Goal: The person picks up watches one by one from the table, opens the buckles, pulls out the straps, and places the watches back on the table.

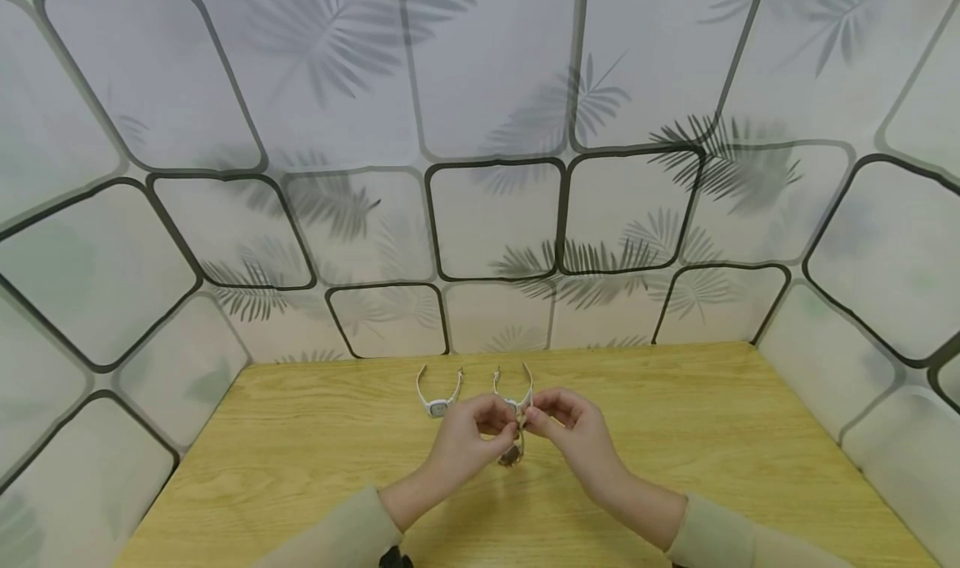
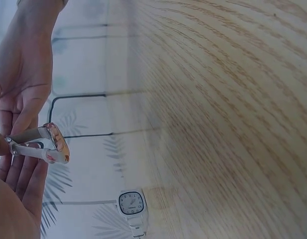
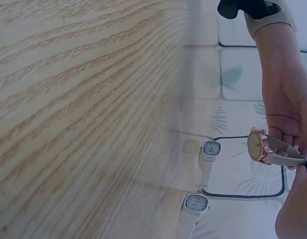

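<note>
My left hand (image 1: 467,436) and right hand (image 1: 583,439) meet above the table, each pinching the strap ends of a rose-gold wristwatch (image 1: 511,455) at its clasp. The watch hangs below the fingertips, its pale strap (image 3: 282,159) bent into a loop. Its round gold-rimmed dial (image 3: 255,145) shows in the right wrist view. Fingers cover part of the clasp, so I cannot tell whether it is fastened. Just beyond the hands lie two white watches with squarish faces, one on the left (image 1: 438,408) and one on the right (image 1: 512,404), the latter partly hidden by the hands.
A light wooden table (image 1: 300,451) spreads under the hands. Patterned white panels (image 1: 495,218) with leaf prints and dark outlines rise along its back and both sides. Pale sleeves (image 1: 352,526) cover the forearms.
</note>
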### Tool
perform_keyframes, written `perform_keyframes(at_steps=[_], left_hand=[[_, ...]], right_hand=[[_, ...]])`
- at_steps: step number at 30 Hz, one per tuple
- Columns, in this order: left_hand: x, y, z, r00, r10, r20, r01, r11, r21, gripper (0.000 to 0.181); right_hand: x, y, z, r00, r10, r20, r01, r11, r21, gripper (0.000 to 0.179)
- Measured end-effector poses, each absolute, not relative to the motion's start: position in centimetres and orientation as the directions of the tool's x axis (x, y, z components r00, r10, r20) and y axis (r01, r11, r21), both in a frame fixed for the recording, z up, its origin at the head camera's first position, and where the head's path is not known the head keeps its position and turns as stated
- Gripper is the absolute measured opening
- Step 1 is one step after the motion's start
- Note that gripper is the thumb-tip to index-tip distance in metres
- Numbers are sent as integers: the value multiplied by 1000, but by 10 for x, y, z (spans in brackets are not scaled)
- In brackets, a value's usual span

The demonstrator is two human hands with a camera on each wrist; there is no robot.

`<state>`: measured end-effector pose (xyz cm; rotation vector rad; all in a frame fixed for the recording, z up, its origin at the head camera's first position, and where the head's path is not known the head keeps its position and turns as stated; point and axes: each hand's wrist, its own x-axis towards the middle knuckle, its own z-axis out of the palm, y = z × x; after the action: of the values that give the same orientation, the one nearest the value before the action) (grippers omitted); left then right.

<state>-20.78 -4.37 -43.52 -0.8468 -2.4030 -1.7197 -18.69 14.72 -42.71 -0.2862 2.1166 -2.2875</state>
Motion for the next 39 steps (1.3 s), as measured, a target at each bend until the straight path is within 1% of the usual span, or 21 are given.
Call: perform_keyframes(at_steps=[6,11,21,27,33,39], left_hand=[[-208,-43,-436,-845,391,365,468,207,859,4],[-207,-44,-436,-854,385,350,455,226,861,3],[-205,-43,-432,-845,378,379,493,272,827,2],[-206,-43,-434,-841,368,396,507,283,814,7],[-206,-42,-433,-845,368,389,503,296,812,6],[-206,-40,-432,-853,356,382,496,321,807,5]], right_hand=[[-187,147,-427,-980,-145,136,-126,-73,-989,25],[-187,147,-427,-982,-140,127,-120,-59,-991,23],[-187,146,-426,-984,-123,126,-121,-43,-992,22],[-187,146,-427,-981,-125,147,-142,-44,-989,21],[-186,144,-427,-986,-97,135,-132,-41,-990,17],[-186,143,-427,-985,-84,148,-144,-45,-989,18]])
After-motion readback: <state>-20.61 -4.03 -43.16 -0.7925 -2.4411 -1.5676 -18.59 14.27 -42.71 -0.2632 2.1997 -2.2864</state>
